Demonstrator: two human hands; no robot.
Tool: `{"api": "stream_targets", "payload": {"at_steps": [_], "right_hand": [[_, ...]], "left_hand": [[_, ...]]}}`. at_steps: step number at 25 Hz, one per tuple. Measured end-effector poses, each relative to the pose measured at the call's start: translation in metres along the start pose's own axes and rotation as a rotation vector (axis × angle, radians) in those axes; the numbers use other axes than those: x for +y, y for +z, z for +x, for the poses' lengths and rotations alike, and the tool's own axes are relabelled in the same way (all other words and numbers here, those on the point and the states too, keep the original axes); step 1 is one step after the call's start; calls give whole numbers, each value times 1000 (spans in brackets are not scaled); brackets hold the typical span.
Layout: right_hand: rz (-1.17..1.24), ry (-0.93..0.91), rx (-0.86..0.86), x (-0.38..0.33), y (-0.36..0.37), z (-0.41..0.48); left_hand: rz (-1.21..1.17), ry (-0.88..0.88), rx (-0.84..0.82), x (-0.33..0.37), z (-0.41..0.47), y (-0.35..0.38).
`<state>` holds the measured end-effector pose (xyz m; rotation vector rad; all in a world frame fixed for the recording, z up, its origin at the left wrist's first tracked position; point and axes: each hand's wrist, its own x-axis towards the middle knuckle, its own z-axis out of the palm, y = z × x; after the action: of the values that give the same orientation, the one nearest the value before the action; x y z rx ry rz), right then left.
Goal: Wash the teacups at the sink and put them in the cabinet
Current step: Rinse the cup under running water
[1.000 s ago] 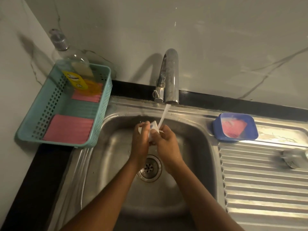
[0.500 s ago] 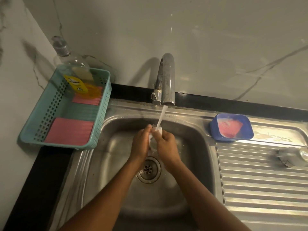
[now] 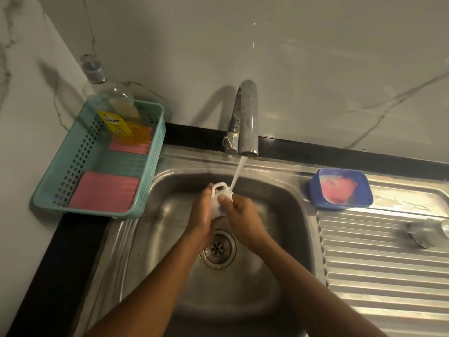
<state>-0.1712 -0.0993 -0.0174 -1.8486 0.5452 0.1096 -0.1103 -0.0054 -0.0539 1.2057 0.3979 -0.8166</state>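
Note:
A small white teacup (image 3: 218, 199) with its handle turned upward sits between both my hands over the steel sink (image 3: 286, 239). My left hand (image 3: 202, 216) grips its left side and my right hand (image 3: 243, 217) grips its right side, thumb on the cup wall. Water runs from the chrome tap (image 3: 246, 117) and strikes the cup's right edge. Most of the cup body is hidden by my fingers. Another cup-like object (image 3: 427, 233), blurred, lies on the ribbed drainboard at the far right.
A teal basket (image 3: 150, 181) at the left holds pink cloths and a dish-soap bottle (image 3: 114, 108). A blue soap dish (image 3: 340, 188) with a pink bar stands right of the basin. The drain (image 3: 218, 248) lies below my hands. The marble wall is behind.
The cup has been turned between my hands so its handle now shows on top. My hands stay under the running water.

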Motion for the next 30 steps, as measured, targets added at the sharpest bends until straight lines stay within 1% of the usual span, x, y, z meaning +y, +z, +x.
{"api": "stream_targets", "payload": {"at_steps": [1, 2, 3, 4, 5, 6, 7, 8, 9, 10, 11, 12, 13, 14, 15, 16, 18, 19, 20, 21, 22, 23, 24, 25, 26, 28, 29, 30], "right_hand": [[124, 25, 47, -6, 9, -2], [184, -8, 83, -8, 16, -5], [172, -95, 92, -6, 19, -9], [89, -204, 76, 1, 18, -11], [-57, -358, 37, 13, 11, -11], [-262, -528, -38, 29, -1, -7], [-456, -630, -129, 41, -15, 2], [-576, -624, -199, 48, -26, 9], [-599, -535, -229, 47, -30, 13], [-488, -375, -200, 38, -29, 11], [-271, -200, -125, 28, -21, 9], [8, -71, -75, 16, -9, 5], [203, -25, -23, 4, 3, 0], [250, -57, 15, 3, 11, -5], [172, -139, 22, 10, 15, -8], [-8, -251, -38, 24, 11, -10], [-591, -494, -250, 45, -13, 0], [-868, -631, -313, 50, -29, 13], [-1081, -779, -339, 45, -42, 23], [-1195, -910, -356, 36, -52, 32], [-1222, -1000, -366, 28, -57, 38], [-1196, -1040, -357, 20, -57, 39], [-1136, -1010, -346, 22, -55, 41], [-992, -907, -347, 27, -50, 38], [-772, -747, -355, 33, -44, 33], [-297, -416, -279, 45, -30, 23], [3, -220, -212, 44, -25, 18], [347, -35, -129, 44, -16, 16]], "left_hand": [[-28, 121, 35, -2, 0, 4], [-36, 186, 94, 2, -1, 7], [-40, 206, 161, 7, 0, 9], [-15, 163, 211, 13, 1, 9], [41, 71, 207, 20, 2, 8], [121, -63, 137, 26, 0, 6], [192, -185, 43, 30, -3, 4], [219, -254, -12, 29, -3, 1], [199, -270, -45, 26, -5, 1], [163, -211, -42, 22, -5, 3], [126, -103, -28, 15, -1, 5], [104, 12, -6, 9, 1, 8], [82, 113, 23, 7, 1, 12], [57, 158, 72, 9, 0, 15], [45, 153, 107, 11, 1, 14], [74, 116, 136, 13, 1, 11], [186, -29, 121, 14, -4, 3], [217, -118, 89, 15, -6, 1], [210, -196, 51, 16, -8, 0], [194, -254, 15, 18, -7, 0], [168, -287, -24, 21, -6, 2], [138, -301, -59, 23, -4, 3], [103, -298, -86, 24, 0, 3], [77, -296, -94, 24, 5, 3], [71, -293, -94, 23, 10, 4], [53, -258, -73, 15, 18, 5], [68, -209, -62, 11, 19, 8], [122, -125, -36, 7, 19, 13]]}}
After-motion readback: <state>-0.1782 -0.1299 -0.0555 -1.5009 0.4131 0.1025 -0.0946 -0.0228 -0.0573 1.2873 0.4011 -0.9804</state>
